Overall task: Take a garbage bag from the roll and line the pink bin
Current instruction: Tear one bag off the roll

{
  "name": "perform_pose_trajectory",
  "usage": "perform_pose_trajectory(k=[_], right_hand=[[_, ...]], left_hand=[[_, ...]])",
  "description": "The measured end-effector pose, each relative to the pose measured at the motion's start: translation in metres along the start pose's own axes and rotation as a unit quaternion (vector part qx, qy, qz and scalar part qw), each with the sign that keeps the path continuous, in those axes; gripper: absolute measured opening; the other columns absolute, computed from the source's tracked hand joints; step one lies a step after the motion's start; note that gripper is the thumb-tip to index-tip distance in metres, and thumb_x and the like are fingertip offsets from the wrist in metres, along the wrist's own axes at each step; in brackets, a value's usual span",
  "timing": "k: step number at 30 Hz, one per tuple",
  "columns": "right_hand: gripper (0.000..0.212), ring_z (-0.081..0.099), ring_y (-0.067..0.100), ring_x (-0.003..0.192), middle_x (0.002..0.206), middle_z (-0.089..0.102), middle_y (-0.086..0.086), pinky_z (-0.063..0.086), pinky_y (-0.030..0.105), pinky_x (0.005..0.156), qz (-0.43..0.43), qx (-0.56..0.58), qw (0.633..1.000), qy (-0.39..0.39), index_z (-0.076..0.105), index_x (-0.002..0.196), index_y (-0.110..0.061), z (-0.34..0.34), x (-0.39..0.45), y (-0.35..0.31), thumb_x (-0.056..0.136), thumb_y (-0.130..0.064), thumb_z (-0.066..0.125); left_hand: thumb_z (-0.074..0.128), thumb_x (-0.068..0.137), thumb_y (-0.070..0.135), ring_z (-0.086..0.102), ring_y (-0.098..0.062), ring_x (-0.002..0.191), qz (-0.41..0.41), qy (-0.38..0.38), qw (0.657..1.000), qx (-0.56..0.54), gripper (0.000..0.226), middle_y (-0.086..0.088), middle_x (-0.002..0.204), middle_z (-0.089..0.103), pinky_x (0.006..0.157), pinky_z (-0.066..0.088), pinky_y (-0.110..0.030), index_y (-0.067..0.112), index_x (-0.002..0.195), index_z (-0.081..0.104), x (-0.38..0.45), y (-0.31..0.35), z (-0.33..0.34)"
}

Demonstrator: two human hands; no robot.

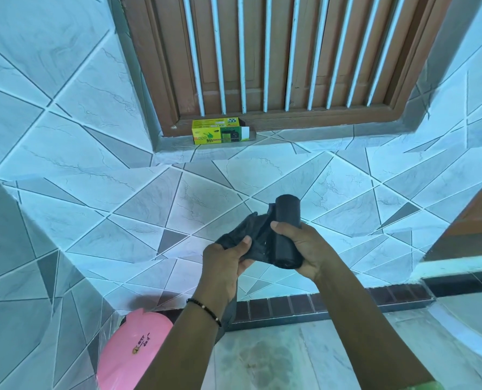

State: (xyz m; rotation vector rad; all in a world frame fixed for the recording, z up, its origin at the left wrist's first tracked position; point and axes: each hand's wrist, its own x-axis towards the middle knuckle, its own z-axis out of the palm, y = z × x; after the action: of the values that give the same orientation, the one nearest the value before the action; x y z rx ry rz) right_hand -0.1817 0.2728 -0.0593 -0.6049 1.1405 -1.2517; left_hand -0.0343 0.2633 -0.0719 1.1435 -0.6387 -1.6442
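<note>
A black roll of garbage bags (pixel 287 220) stands upright in my right hand (pixel 301 249), which is closed around its lower half. A loose black bag (pixel 255 229) comes off the roll's left side, and my left hand (pixel 225 263) pinches its crumpled free end. Both hands are in front of the tiled wall, at mid-height. The pink bin (pixel 133 350) sits on the floor at the lower left, below my left forearm; only its pink top surface shows and my arm covers its right side.
A yellow-green bin-bag box (pixel 220 132) lies on the window ledge (pixel 290 136) under a barred wooden window. Patterned tiled walls close in at left and ahead. A dark brick skirting (pixel 332 304) runs along the floor. A wooden door edge (pixel 478 215) stands at the right.
</note>
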Motion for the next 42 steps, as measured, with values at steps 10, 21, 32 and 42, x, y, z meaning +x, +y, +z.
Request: perform_pose_trajectory(k=[10, 21, 32, 42], right_hand=[[0.034, 0.066, 0.024, 0.079, 0.096, 0.066, 0.013, 0.056, 0.031, 0.061, -0.080, -0.152, 0.985, 0.022, 0.058, 0.108, -0.009, 0.009, 0.002, -0.001, 0.078, -0.014, 0.074], [0.034, 0.068, 0.026, 0.082, 0.103, 0.069, 0.017, 0.056, 0.037, 0.064, -0.067, -0.028, 0.997, 0.004, 0.059, 0.111, -0.005, 0.007, 0.002, -0.006, 0.081, -0.016, 0.070], [0.027, 0.066, 0.025, 0.078, 0.095, 0.067, 0.014, 0.058, 0.038, 0.070, -0.087, -0.111, 0.990, 0.030, 0.060, 0.100, -0.009, 0.005, 0.001, -0.003, 0.078, -0.016, 0.074], [0.023, 0.064, 0.024, 0.072, 0.086, 0.064, 0.013, 0.055, 0.033, 0.059, -0.048, -0.110, 0.993, 0.024, 0.059, 0.096, -0.006, 0.005, -0.001, -0.008, 0.081, -0.018, 0.072]], left_hand=[[0.066, 0.080, -0.001, 0.071, -0.018, 0.071, 0.059, -0.020, 0.995, 0.083, 0.011, -0.008, 0.085, 0.072, 0.071, 0.060, -0.033, 0.010, 0.081, 0.067, 0.004, -0.005, -0.003], [0.067, 0.076, 0.008, 0.072, -0.014, 0.071, 0.008, -0.124, 0.990, -0.065, 0.023, -0.007, 0.083, 0.075, 0.062, 0.058, -0.022, 0.003, 0.097, 0.063, 0.001, 0.003, 0.001], [0.069, 0.079, 0.006, 0.070, -0.019, 0.073, 0.066, -0.008, 0.995, 0.079, 0.006, -0.006, 0.082, 0.073, 0.063, 0.059, -0.022, 0.009, 0.085, 0.068, 0.005, -0.018, 0.000], [0.067, 0.083, 0.010, 0.073, -0.015, 0.070, 0.102, -0.059, 0.984, 0.137, 0.003, -0.004, 0.081, 0.075, 0.064, 0.059, -0.023, 0.013, 0.082, 0.068, 0.002, -0.014, -0.002]])
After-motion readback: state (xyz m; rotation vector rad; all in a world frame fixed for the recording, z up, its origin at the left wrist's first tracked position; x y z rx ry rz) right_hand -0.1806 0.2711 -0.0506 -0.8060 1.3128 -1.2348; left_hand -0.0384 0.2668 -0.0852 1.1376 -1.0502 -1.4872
